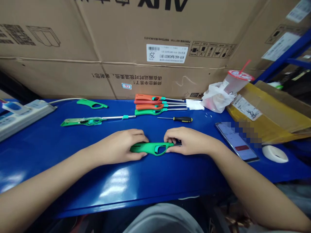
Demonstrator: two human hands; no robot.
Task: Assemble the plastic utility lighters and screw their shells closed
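Observation:
A green long-necked lighter (150, 148) lies level between my two hands, low over the blue table. My left hand (126, 145) is closed around its handle end, thumb in front and fingers behind. At the neck end my right hand (186, 141) pinches it, covering most of the metal tube. A teal trigger shows inside the lighter's finger opening. Beyond my hands is a screwdriver (183, 119) with a black and yellow handle. Farther left lies an opened lighter (82, 121) with its inner parts exposed, and behind it a loose green handle shell (91, 103).
Several orange, red and green lighters (149, 106) lie stacked against the cardboard wall (116, 45). A power strip (26, 113) sits at the left. On the right are a phone (236, 142), a white mouse (275, 153), a bagged cup (234, 81) and a yellow parcel (274, 126).

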